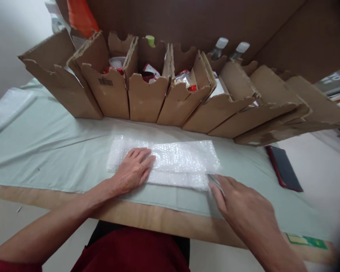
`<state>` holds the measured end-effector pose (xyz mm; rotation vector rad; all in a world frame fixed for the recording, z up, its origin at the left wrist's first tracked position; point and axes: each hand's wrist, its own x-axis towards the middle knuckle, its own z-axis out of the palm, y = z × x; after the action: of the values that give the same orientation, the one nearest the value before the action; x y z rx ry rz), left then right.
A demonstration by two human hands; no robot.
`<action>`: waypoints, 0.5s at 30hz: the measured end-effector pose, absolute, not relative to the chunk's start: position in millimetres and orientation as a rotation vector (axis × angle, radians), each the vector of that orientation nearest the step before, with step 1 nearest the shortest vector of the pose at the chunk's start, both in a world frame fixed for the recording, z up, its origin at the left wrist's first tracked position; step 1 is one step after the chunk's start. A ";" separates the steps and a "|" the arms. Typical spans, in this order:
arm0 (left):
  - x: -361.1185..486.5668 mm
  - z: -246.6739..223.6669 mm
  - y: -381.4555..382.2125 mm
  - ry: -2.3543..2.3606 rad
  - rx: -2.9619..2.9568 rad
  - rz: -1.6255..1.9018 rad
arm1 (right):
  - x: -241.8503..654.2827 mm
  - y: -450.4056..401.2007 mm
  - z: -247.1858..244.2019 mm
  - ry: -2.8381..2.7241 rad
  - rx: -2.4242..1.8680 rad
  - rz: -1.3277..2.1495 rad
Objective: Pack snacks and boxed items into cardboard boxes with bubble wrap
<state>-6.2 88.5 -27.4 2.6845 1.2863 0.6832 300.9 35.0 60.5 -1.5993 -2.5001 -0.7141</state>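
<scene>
A folded strip of clear bubble wrap (184, 155) lies flat on the cloth-covered table in front of me. My left hand (134, 166) rests on its left part, palm down with the fingers stretched out, pressing it to the cloth. At the right end of the wrap, my right hand (240, 204) is closed round a thin grey knife (218, 183). Its tip meets the fold between the upper and lower layers; most of the knife is hidden by my fingers.
A row of cardboard bins (149, 98) holding small packets stands behind the wrap. To the right lies a phone (285, 168) in a dark red case. More bubble wrap (10, 107) sits at the far left. The pale green cloth (59, 158) has a brown front edge below it.
</scene>
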 end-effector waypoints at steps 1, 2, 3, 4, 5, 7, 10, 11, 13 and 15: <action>-4.8 -26.3 87.9 1.299 2.683 0.672 | 294.7 35.0 68.5 -2.457 -1.529 -0.723; -2.8 -25.5 87.3 1.313 2.682 0.662 | 284.3 37.1 74.1 -2.430 -1.438 -0.693; -0.5 -25.4 86.8 1.324 2.681 0.656 | 271.3 41.4 76.5 -2.422 -1.329 -0.630; 1.8 -25.9 86.5 1.335 2.677 0.655 | 257.4 48.0 75.0 -2.431 -1.216 -0.551; 3.7 -26.9 86.5 1.343 2.671 0.654 | 244.2 56.5 69.2 -2.451 -1.119 -0.481; 4.8 -28.5 87.6 1.334 2.650 0.643 | 224.9 78.1 46.4 -2.488 -1.025 -0.414; -5.7 -15.6 91.9 1.263 2.616 0.716 | 220.0 108.2 -1.2 -2.511 -1.075 -0.423; -13.6 -3.6 95.4 1.242 2.616 0.799 | 223.4 114.1 -15.3 -2.518 -1.107 -0.409; -35.4 33.3 110.0 1.256 2.617 1.049 | 232.1 117.8 -34.6 -2.521 -1.166 -0.378; -61.2 82.4 139.3 1.353 2.599 1.309 | 237.8 114.9 -41.9 -2.505 -1.202 -0.379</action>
<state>-61.2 139.3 82.4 2.5993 1.3534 1.3089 237.8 114.9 -41.9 -1.2022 -2.5053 -0.3785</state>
